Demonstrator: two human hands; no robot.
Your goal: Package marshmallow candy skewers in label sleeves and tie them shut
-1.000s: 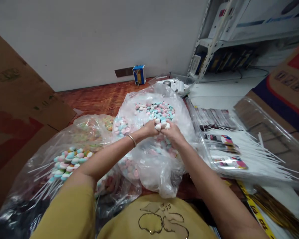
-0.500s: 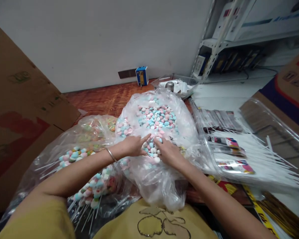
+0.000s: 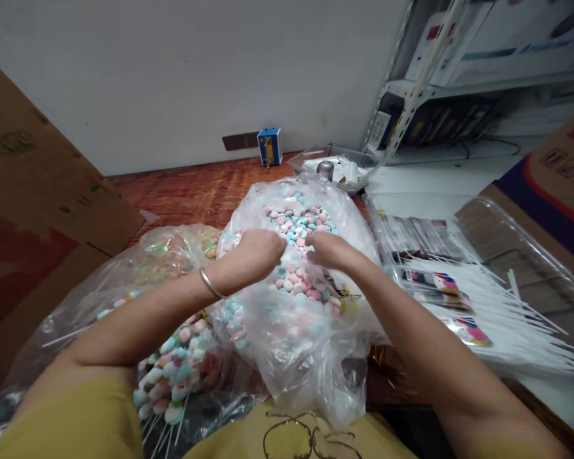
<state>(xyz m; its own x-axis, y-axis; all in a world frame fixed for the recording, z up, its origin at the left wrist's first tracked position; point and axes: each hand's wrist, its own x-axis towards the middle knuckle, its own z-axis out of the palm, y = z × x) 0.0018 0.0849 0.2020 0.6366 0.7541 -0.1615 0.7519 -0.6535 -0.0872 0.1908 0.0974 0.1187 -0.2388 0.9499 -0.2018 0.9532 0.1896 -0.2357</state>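
A clear plastic bag point(image 3: 310, 338) lies open in front of me, filled with pink, blue and white candies point(image 3: 299, 280). Above its left half, my left hand point(image 3: 263, 254) is closed, a bangle on its wrist; what its fingers hold is hidden. My right hand point(image 3: 329, 250) is closed over the bag's right half, with small pale-blue and white candies showing at its fingertips. A gap separates the two hands. To the left, bunches of candies on white sticks point(image 3: 176, 366) sit in another clear bag point(image 3: 143, 255).
Cardboard boxes stand at the left point(image 3: 52, 191) and right point(image 3: 545, 185). A clear tray point(image 3: 530, 239) at the right holds white sticks point(image 3: 497, 312) and packets. A small blue box point(image 3: 270, 146) and a clear container point(image 3: 310, 155) are by the wall.
Both hands have risen away from the candies toward the back of the bag, and their fingers have closed. The bag's front edge has shifted, exposing more candies beneath the hands.
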